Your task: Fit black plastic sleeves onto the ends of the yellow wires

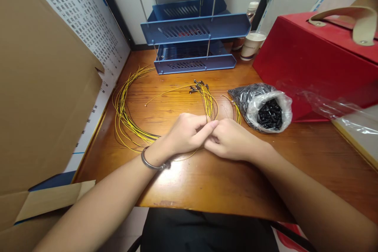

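Left hand (pixel 184 134) and right hand (pixel 232 139) meet mid-table (pixel 206 181), fingers pinched together on a thin yellow wire (pixel 208 104), forearms angled inward.

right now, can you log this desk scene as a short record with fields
left hand: fingertips pinched on the wire bundle, bracelet on the wrist
right hand: curled, touching the left fingertips; what it grips is hidden
loose wires: looped on the table, left of the hands
bag: open, small black parts inside, right of the hands
behind: blue tray rack, paper cup, red box
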Motion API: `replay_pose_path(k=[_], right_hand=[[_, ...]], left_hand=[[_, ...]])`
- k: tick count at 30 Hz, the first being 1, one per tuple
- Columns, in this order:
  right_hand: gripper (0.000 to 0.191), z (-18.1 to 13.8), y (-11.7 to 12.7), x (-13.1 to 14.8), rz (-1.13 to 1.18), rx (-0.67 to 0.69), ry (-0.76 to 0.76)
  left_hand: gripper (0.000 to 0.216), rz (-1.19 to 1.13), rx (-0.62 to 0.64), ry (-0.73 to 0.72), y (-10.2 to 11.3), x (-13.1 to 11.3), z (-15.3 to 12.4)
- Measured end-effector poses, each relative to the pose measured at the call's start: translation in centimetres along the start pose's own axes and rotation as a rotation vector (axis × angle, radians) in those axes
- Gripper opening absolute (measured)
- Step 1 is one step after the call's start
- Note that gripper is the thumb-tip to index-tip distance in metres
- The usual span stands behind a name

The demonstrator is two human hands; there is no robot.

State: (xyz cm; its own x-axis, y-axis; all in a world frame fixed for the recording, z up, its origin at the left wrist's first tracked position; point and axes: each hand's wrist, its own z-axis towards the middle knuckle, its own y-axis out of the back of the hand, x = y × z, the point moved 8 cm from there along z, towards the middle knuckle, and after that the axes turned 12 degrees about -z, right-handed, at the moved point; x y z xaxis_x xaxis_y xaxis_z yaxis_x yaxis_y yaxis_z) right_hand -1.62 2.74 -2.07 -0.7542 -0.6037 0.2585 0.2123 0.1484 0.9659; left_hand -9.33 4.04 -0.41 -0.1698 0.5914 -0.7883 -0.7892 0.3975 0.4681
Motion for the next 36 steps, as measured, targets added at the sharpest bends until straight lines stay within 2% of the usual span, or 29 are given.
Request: replay_pose_path(k=[6, 8, 11, 13, 16, 20, 23, 26, 30, 36], right_hand=[[0.033, 0.0, 0.1, 0.1, -0.019, -0.005, -0.002], [0.031, 0.0, 0.1, 0.1, -0.018, -0.009, 0.01], [0.025, 0.0, 0.0, 0.2, -0.004, -0.01, 0.038], [0.025, 0.0, -0.2, 0.2, 0.002, 0.003, 0.042], [0.026, -0.1, -0.3, 0.0, -0.005, 0.006, 0.036], [0.028, 0.0, -0.4, -0.4, -0.021, 0.017, 0.005], [0.029, 0.0, -0.4, -0.6, -0.015, 0.03, -0.03], [0.025, 0.0, -0.4, -0.1, -0.017, 0.028, 0.002], [0.026, 0.0, -0.5, 0.2, -0.022, 0.039, 0.024], [0.028, 0.1, -0.4, -0.1, 0.025, 0.039, 0.024]], left_hand=[[0.043, -0.24, -0.216, -0.075, 1.9, -0.7, 0.2], [0.044, -0.207, -0.153, -0.058, 1.6, -0.6, 0.3], [0.046, -0.091, 0.036, 0.041, 0.1, 0.3, 0.2], [0.048, -0.034, 0.082, 0.111, -0.3, 0.9, 0.1], [0.048, -0.021, 0.074, 0.129, -0.3, 1.0, 0.0], [0.042, -0.046, 0.087, 0.041, -0.6, 0.1, -0.1], [0.038, -0.175, 0.039, -0.008, -0.4, -0.6, -0.1], [0.038, -0.248, -0.014, 0.014, -0.1, -0.4, 0.0], [0.046, -0.094, 0.027, 0.069, -0.3, 0.3, 0.0], [0.046, 0.041, 0.087, 0.034, -0.6, 0.0, -0.1]])
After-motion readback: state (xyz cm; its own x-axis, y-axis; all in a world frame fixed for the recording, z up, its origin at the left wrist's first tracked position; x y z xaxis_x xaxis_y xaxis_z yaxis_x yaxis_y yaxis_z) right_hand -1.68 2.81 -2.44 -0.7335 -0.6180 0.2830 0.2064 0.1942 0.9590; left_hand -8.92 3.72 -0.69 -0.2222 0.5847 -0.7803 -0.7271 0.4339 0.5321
